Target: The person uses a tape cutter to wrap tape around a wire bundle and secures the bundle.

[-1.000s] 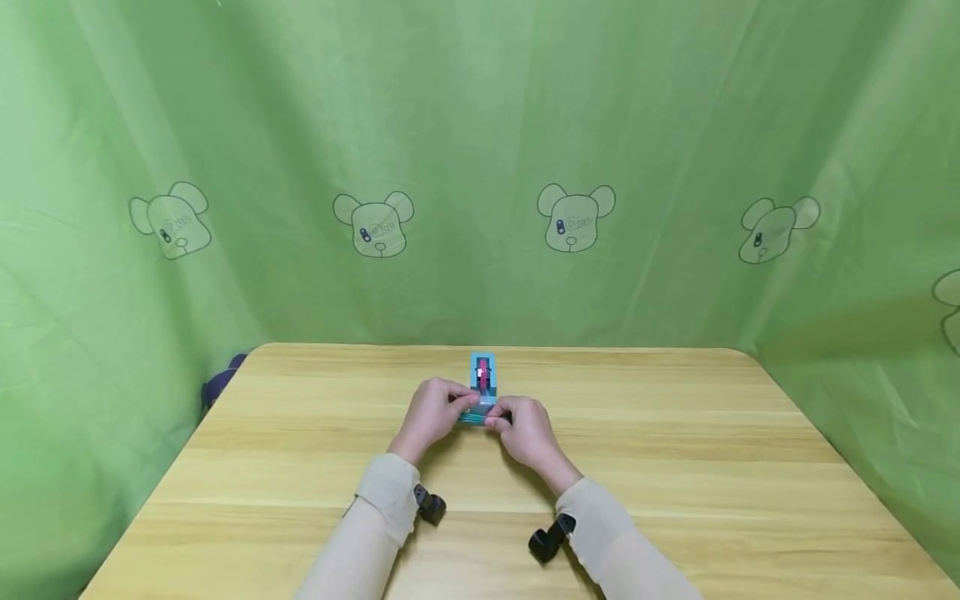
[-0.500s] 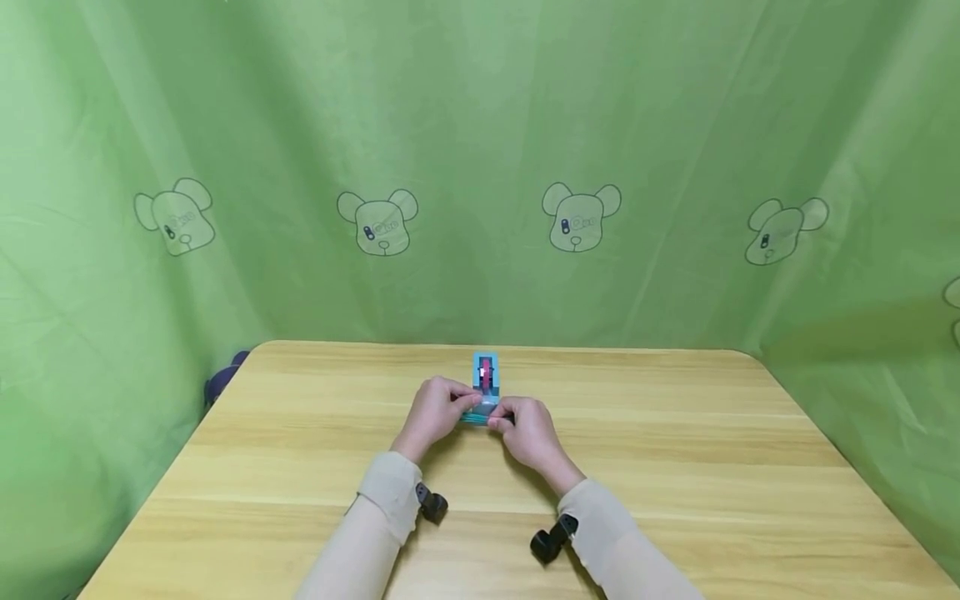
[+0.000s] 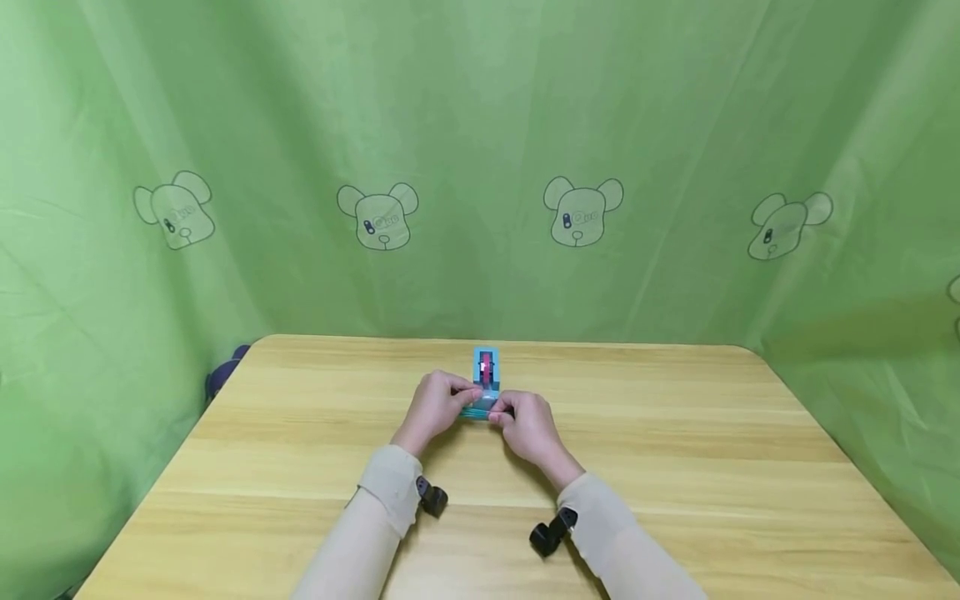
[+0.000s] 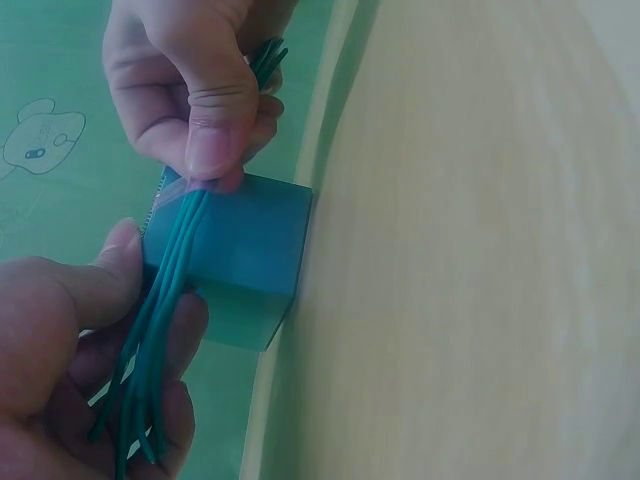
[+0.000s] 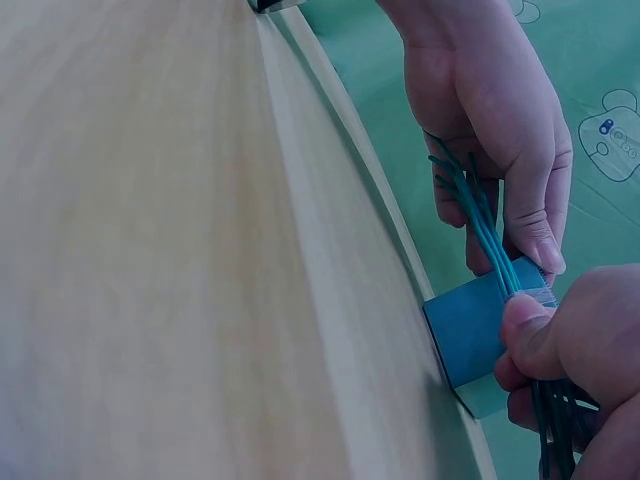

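No readable text, brand, number or sign is showing anywhere.

The small teal cardboard box (image 3: 485, 377), at twelve o'clock from the hands, is showing only a red and white picture, too small to read. The green fabric backdrop (image 3: 480, 125) is carrying outline drawings of bear heads (image 3: 582, 212), which are bearing no legible letters. The pale wooden table (image 3: 675, 467) is showing no markings.

View: along wooden table (image 5: 150, 250) | Right hand (image 5: 570, 370): near, lower right, thumb pinching green cords (image 5: 490, 240) against top of teal box (image 5: 475, 325) | Left hand (image 5: 490, 120): beyond, fingers curled round same cords | Box: resting on table | Backdrop: green cloth (image 5: 590, 60) with bear print
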The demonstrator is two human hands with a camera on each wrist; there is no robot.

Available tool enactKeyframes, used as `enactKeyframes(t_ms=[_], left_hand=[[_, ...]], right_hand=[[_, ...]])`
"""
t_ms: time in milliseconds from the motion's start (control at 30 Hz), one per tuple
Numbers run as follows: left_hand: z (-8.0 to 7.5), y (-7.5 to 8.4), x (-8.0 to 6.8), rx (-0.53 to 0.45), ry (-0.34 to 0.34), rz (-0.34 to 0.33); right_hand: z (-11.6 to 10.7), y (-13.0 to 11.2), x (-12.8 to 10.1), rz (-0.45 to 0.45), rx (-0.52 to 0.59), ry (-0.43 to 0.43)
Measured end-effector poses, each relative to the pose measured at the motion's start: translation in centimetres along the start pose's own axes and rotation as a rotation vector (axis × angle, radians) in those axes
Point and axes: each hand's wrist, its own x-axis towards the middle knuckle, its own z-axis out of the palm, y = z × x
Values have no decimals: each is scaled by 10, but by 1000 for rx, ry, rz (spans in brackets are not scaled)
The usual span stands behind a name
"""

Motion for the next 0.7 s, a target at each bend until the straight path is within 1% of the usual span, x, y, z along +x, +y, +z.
enactKeyframes(t_ms=[200,400,700], left_hand=[[0,2,1,-20,-6,-29],[1,2,1,-16,-9,-25],[3,0,-1,-30,-6,-32]], right_hand=[[-3,-2,1,0,-17,-2],[-4,-1,1,-2,-41,-1],[-4,-2,-2,-11,-56,-32]])
